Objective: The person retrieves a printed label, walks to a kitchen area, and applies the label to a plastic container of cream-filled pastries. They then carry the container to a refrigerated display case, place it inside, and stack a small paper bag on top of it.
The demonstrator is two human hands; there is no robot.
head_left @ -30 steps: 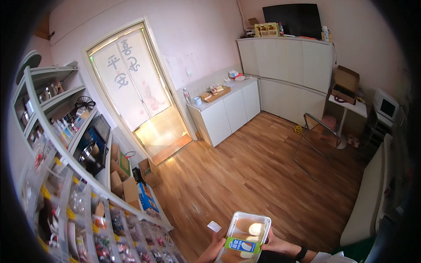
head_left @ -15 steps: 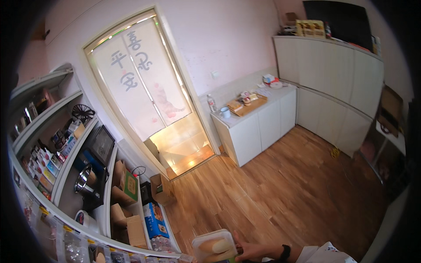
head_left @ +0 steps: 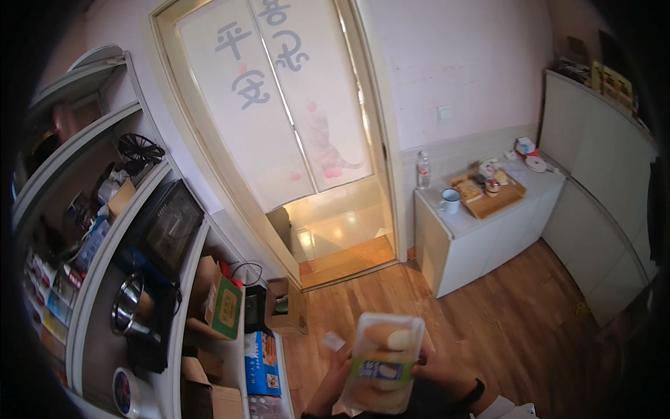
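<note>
- A clear box [head_left: 382,363] of pale round pastries, with a green and blue label across its middle, is held low in the view, above the wood floor [head_left: 488,328].
- The box's left edge is gripped by the left hand [head_left: 337,370], fingers curled round it.
- Its right edge is clasped by the right hand [head_left: 436,366]; a dark band is worn on that wrist.
- A small white tag [head_left: 333,341] is seen just left of the box, above the left hand.
- Left of the box, shelves [head_left: 91,279] are filled with a steel pot [head_left: 129,307], cartons and packets.
- Beyond the box, a curtained doorway [head_left: 293,112] is seen.
- Up and right of the box, a white cabinet [head_left: 474,237] is topped with a mug [head_left: 450,201], a bottle [head_left: 422,170] and a wooden tray [head_left: 488,195].
</note>
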